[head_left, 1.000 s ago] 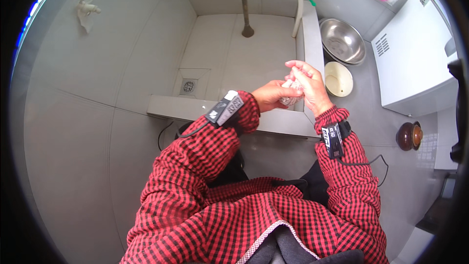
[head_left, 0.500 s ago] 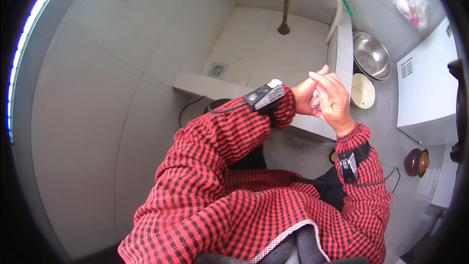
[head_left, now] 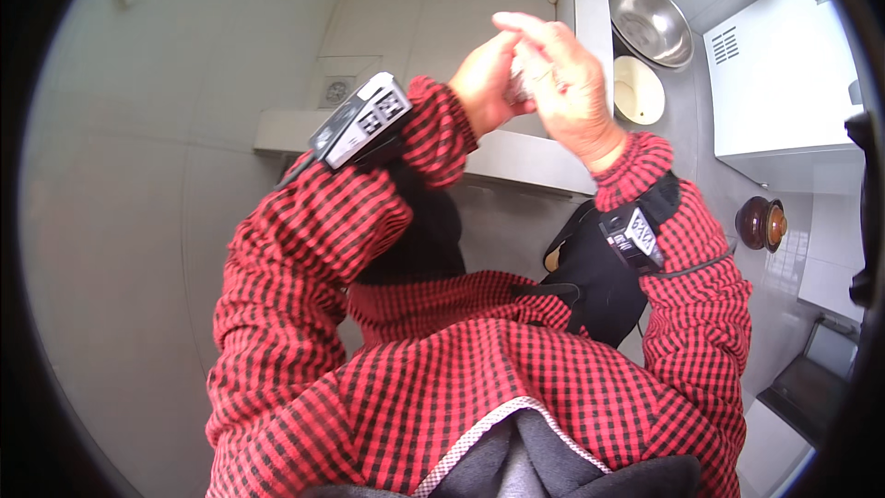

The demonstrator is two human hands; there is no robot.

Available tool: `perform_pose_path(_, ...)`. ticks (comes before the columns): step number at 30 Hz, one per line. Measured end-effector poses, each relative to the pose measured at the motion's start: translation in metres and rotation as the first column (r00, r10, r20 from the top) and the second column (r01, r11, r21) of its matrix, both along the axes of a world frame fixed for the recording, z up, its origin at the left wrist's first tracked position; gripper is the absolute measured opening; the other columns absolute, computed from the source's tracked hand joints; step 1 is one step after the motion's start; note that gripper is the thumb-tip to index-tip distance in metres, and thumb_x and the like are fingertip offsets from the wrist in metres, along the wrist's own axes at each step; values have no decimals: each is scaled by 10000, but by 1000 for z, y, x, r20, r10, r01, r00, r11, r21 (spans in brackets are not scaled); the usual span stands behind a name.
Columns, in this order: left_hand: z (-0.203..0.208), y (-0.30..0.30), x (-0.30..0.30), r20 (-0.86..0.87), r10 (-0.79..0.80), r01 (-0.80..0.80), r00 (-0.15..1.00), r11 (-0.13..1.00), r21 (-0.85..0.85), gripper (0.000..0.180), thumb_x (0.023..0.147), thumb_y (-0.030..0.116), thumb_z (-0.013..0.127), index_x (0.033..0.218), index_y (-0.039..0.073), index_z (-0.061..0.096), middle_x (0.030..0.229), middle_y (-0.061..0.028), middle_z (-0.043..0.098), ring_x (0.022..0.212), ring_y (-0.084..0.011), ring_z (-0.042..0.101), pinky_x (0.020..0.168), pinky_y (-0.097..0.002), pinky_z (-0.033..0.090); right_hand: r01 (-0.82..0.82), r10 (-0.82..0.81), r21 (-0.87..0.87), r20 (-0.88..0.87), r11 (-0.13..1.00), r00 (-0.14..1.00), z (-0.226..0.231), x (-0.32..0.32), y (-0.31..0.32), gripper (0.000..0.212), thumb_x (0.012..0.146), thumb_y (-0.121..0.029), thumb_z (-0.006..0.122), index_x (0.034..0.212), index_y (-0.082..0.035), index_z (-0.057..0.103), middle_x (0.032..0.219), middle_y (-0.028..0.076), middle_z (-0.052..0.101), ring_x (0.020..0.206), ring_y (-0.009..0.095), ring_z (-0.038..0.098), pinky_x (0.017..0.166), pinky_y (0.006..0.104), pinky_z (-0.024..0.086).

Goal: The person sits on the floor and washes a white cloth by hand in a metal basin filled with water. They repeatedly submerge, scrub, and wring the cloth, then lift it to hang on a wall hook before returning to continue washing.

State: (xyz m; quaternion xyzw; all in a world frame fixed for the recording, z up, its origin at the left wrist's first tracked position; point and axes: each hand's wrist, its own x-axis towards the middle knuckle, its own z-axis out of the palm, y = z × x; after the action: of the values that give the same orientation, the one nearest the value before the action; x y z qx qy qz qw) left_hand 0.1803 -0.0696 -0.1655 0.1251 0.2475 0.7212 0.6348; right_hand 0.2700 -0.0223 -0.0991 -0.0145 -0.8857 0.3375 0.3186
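My left hand and my right hand are cupped together over the low ledge, with the right hand on top. Between the palms sits a small whitish lump with pinkish mottling. Its kind is not clear, since fingers hide most of it. The left hand's fingers are partly behind the right one, curled around the lump. My right fingers close over it from the other side. Both sleeves are red and black checked, and each forearm carries a strapped device.
A pale raised ledge borders a tiled basin area with a floor drain. On the right stand a steel bowl, a cream basin, a white cabinet and a brown lidded pot. Grey wall panels rise at left.
The view has shifted, so the room appears higher and farther left in it. Both hands stay together around the lump and now appear higher and farther left.
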Motion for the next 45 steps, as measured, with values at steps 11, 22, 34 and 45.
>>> perform_pose_path(11,-18,0,80,558,-7,249,830,900,-359,174,797,153,518,927,48,468,797,-23,482,608,-82,488,487,-233,389,-107,134,-107,295,988,946,-35,69,37,335,649,-29,559,978,-87,587,741,5,532,690,200,469,660,312,392)
perform_pose_path(22,-49,-79,115,-239,44,-68,970,993,-95,201,793,79,524,973,49,441,816,-21,464,687,-77,460,554,-228,398,-67,207,-302,462,951,862,-36,65,-29,262,709,14,541,963,-32,582,745,68,541,698,241,495,633,330,414)
perform_pose_path(34,11,-87,74,820,-41,365,570,907,-209,258,875,377,436,991,156,503,889,-15,505,806,-102,489,667,-230,418,-138,242,-231,518,963,820,9,31,-42,236,681,11,556,913,-23,583,705,67,501,700,239,494,645,340,436)
perform_pose_path(45,49,-43,53,351,619,-418,703,758,-500,193,783,178,620,775,37,488,702,-2,509,623,-54,474,498,-209,401,423,-256,-474,377,773,890,24,-1,-62,315,898,-187,387,1143,11,394,823,45,482,714,139,464,626,264,408)
